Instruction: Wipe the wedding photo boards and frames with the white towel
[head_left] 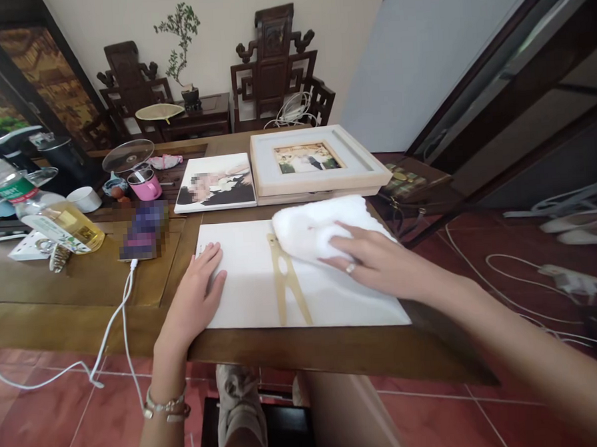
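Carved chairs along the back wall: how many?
2: the left chair and the right chair, one on each side of the plant pot. Others could be hidden.

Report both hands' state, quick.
Left hand: open, resting at the left edge of the white panel.
Right hand: closed on the bunched white cloth.

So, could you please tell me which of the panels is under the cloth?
Under the cloth is the front board, with the gold A-shaped part; the photo panel and frame lie behind it.
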Tool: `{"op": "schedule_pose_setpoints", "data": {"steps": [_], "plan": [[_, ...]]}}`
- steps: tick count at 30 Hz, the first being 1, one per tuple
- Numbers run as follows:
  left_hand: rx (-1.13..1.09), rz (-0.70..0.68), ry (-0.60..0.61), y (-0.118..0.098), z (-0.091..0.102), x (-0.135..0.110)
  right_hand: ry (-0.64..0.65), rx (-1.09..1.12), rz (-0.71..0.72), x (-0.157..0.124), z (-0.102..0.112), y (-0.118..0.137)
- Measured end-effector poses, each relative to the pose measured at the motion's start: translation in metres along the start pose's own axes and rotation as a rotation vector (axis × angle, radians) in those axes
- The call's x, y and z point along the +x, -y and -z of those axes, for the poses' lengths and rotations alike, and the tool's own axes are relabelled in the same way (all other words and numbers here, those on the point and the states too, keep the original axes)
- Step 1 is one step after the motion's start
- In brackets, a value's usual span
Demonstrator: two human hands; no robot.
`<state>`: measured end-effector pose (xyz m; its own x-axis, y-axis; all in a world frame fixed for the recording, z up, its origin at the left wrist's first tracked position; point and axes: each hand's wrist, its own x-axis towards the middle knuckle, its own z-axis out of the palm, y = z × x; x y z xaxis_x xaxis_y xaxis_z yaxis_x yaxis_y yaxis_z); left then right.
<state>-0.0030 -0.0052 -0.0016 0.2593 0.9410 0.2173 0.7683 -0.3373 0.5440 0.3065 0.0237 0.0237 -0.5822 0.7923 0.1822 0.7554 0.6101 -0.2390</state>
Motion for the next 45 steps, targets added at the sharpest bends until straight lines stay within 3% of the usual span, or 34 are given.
{"op": "schedule_pose_setpoints", "data": {"steps": [5, 10, 14, 22, 27, 31, 41, 45], "plan": [[-0.008, 0.001, 0.002, -0.001, 0.0, 0.0, -0.043, -0.056, -0.071, 0.032, -0.003, -0.018], [-0.013, 0.001, 0.005, -0.001, 0.0, 0.0, -0.07, -0.067, -0.074, 0.029, -0.005, -0.012], [-0.003, 0.0, 0.009, -0.001, 0.0, 0.0, -0.075, -0.026, -0.031, 0.002, -0.004, 0.008], [-0.007, 0.008, 0.007, 0.0, 0.0, -0.001, -0.148, 0.0, 0.151, -0.078, 0.003, 0.065], [-0.002, 0.008, 0.007, 0.0, 0.001, 0.0, -0.141, 0.013, 0.197, -0.096, 0.008, 0.074], [0.002, 0.008, 0.007, -0.001, 0.0, -0.001, -0.159, -0.015, 0.099, -0.077, 0.002, 0.067], [-0.006, 0.009, 0.003, -0.001, 0.0, 0.0, -0.117, 0.039, -0.071, 0.014, -0.008, 0.031], [-0.006, 0.007, 0.0, 0.0, 0.0, 0.0, -0.132, 0.028, -0.091, 0.03, -0.011, 0.026]]}}
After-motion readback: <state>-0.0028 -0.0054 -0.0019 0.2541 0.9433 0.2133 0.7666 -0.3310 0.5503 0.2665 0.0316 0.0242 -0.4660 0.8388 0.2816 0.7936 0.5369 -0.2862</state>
